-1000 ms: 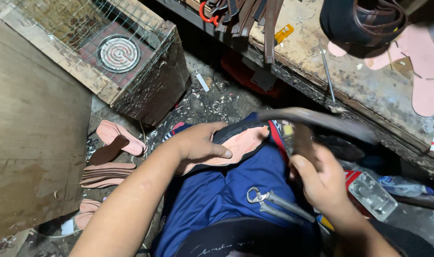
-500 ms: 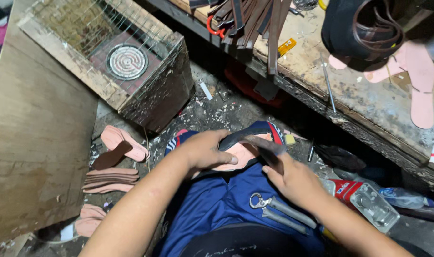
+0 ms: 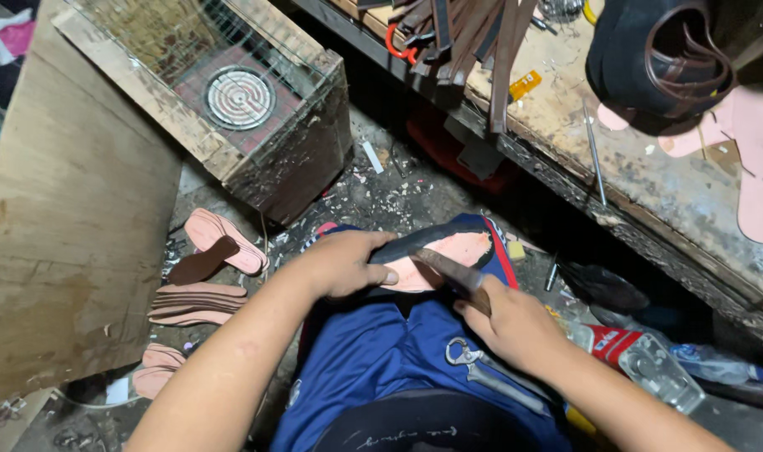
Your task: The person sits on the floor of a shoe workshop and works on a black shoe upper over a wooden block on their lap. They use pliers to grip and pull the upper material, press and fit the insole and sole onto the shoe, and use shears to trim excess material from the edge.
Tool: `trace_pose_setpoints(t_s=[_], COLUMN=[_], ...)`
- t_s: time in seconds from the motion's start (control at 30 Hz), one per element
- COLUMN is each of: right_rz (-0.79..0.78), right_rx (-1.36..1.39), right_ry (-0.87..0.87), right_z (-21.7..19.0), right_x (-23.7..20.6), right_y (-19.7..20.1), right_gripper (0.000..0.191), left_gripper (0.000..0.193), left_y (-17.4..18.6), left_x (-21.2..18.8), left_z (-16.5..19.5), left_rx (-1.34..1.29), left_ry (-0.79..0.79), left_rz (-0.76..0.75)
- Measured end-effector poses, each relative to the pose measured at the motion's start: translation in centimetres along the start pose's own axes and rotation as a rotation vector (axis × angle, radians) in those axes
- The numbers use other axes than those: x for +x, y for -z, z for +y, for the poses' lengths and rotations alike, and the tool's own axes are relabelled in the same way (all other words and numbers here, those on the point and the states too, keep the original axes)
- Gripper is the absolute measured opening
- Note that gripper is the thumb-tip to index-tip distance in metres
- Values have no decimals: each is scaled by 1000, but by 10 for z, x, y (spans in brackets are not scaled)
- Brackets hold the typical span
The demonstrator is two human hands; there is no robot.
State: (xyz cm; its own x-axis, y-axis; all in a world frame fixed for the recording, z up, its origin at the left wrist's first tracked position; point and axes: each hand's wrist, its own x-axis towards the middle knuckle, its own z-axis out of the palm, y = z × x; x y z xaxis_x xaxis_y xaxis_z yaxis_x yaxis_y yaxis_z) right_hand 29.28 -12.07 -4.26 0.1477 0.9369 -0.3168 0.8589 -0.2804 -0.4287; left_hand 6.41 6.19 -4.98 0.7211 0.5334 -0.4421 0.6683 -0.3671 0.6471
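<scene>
On my lap, over the blue cloth (image 3: pixel 373 368) of my trousers, lie metal pliers (image 3: pixel 474 364), just beside my right wrist. My right hand (image 3: pixel 511 326) is clenched round the handle of a dark-bladed knife (image 3: pixel 448 272), the blade laid flat across the pink sole (image 3: pixel 448 251) that rests on my knee. My left hand (image 3: pixel 344 264) grips the near end of that sole, thumb pressed on top, fingers curled under its edge. The sole is shoe-shaped, salmon pink on its face with a dark rim along the far side; the part under my palm is hidden.

To my left on the littered floor sits a stack of pink soles (image 3: pixel 197 303), with another pink sole and a brown one (image 3: pixel 218 247) lying just beyond it. To my right a clear plastic packet (image 3: pixel 649 364) lies near my forearm. Farther off stands a wooden box (image 3: pixel 306 142) with wire mesh and a round coil (image 3: pixel 239 98) inside. The workbench (image 3: pixel 649 176) runs along the far right, with leather straps (image 3: pixel 474 33) hanging over its edge and a dark shoe form (image 3: pixel 649 54) standing on it.
</scene>
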Motion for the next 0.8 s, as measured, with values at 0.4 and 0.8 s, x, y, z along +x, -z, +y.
trace_pose_setpoints(t_s=[0.4, 0.8], right_rz=[-26, 119], right_rx=[37, 89], right_ry=[108, -103], right_z=[-15, 23], right_x=[18, 13], right_y=[12, 5], right_gripper=[40, 51], left_gripper=[60, 64], left_y=[5, -3], left_x=[-23, -21], left_z=[-12, -14], left_rx=[-149, 39], left_ry=[113, -5], left_rz=[-43, 44])
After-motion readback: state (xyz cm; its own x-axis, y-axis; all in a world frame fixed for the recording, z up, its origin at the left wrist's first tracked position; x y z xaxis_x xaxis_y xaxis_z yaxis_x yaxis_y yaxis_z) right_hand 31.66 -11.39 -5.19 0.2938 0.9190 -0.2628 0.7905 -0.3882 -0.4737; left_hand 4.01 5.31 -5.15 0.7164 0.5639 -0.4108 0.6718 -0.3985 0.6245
